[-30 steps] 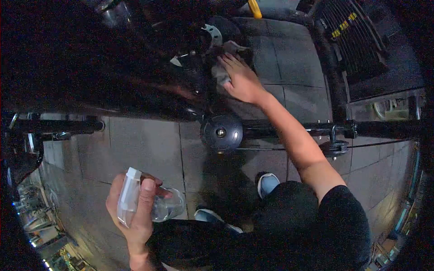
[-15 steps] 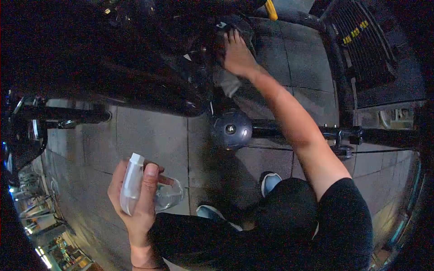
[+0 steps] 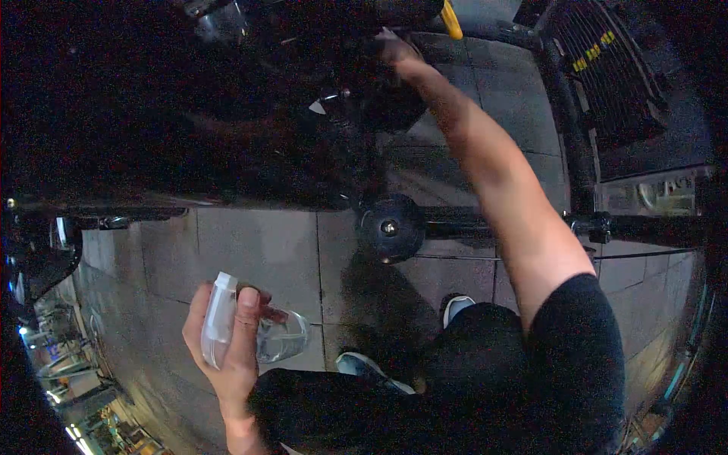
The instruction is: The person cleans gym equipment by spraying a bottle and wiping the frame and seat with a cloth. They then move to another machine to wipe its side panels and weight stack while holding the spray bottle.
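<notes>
My left hand [image 3: 235, 341], at lower left, is wrapped round a clear plastic bottle [image 3: 287, 337] with a white nozzle-like tip pointing up. My right arm stretches forward to the top centre. Out there my right hand [image 3: 398, 51] is dark and blurred, against the side of a large dark glossy machine [image 3: 227, 136]. Its fingers are hidden in shadow, and I cannot see whether anything is in them.
Below the machine sits a round black cap with a shiny bolt [image 3: 390, 227], joined to a black bar [image 3: 462, 228] running right. A slatted black panel [image 3: 607, 68] with yellow marks stands upper right. A yellow handle [image 3: 452, 19] juts in above. My shoes [image 3: 457, 307] rest on the tiled floor [image 3: 258, 250].
My right hand has moved farther forward and up into the shadow. The pale cloth seen under it before no longer shows. My left hand keeps hold of the bottle, slightly lower in view.
</notes>
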The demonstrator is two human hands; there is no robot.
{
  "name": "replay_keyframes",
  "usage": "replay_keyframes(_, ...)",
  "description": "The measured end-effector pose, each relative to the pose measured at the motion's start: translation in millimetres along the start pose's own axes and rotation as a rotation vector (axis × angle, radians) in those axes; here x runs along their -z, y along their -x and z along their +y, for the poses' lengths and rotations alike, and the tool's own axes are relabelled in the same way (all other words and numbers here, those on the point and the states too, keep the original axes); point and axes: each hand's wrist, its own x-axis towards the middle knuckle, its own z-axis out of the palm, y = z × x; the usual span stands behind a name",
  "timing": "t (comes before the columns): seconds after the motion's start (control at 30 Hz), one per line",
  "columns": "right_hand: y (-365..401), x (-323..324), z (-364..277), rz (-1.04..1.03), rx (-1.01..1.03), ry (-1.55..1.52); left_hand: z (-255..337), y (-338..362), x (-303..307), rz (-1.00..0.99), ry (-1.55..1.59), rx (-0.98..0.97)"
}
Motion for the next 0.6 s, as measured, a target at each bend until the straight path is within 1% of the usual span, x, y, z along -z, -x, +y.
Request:
replay_keyframes(0.03,-16,6,-1,0.015,-0.079,-0.255,-1,-2,5,-0.041,-0.052,-0.007)
replay_keyframes(0.07,-27,7,-5,-0.108,-0.226,-0.417,-1,-3,9,-0.082,-0.106,-0.016)
replay_keyframes(0.13,-24,4,-26,-0.223,-0.376,-0.590,2,0,6,-0.071,-0.080,-0.012)
replay_keyframes(0.17,2,-5,-37,0.071,-0.296,-0.628,4,1,6,-0.071,-0.045,0.007)
replay_keyframes(0.23,28,-8,-35,0.358,-0.190,-0.631,5,0,7,-0.075,-0.047,-0.005)
replay_keyframes(0.27,41,-10,-29,0.260,-0.050,0.040,3,1,7,-0.069,-0.066,-0.012)
replay_keyframes(0.3,62,-12,-22,0.139,0.078,0.705,-1,0,5,-0.093,-0.012,-0.041)
replay_keyframes(0.33,88,6,-39,0.031,-0.037,0.564,-1,-1,2,-0.110,-0.012,-0.039)
replay_keyframes(0.37,119,28,-70,-0.073,-0.148,0.417,-3,-3,0,-0.121,-0.007,-0.039)
replay_keyframes(0.43,179,58,-114,0.100,-0.069,0.168,-2,-4,-1,-0.128,0.007,-0.047)
replay_keyframes(0.47,192,61,-121,0.102,-0.068,0.172,-1,-5,-1,-0.154,-0.028,-0.063)
replay_keyframes(0.53,209,64,-125,0.095,0.004,0.277,-2,-6,-4,-0.187,-0.062,-0.070)
replay_keyframes(0.6,183,55,-105,0.073,-0.032,0.288,-4,-5,-10,-0.186,-0.064,-0.076)
